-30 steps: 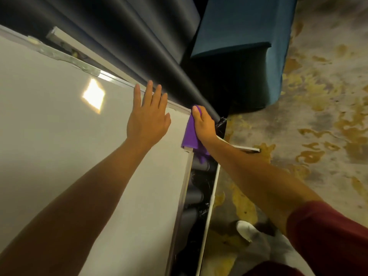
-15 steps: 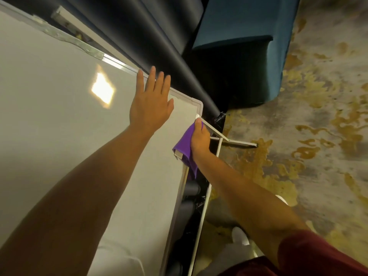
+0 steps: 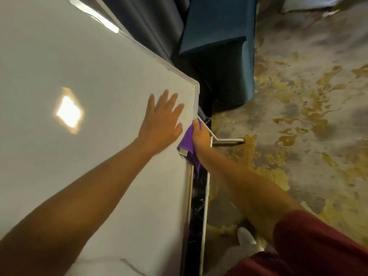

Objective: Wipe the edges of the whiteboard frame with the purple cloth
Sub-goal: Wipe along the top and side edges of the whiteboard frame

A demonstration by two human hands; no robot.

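A: Two hands on the whiteboard [image 3: 89, 76]. Confirm surface and surroundings.

B: Board face is pale and glossy, with one bright light reflection [image 3: 69, 112]. Left hand [image 3: 162, 121] lies flat on it, fingers spread, holding nothing. Mottled grey and yellow floor [image 3: 308, 116] to the right; blue upholstered seat [image 3: 217, 26] beyond the corner.

A: Cloth location?

B: Purple cloth [image 3: 189, 147] sits on the right frame edge [image 3: 196, 98], below the rounded corner. Right hand [image 3: 201, 136] is closed over it, pressing it against the edge.
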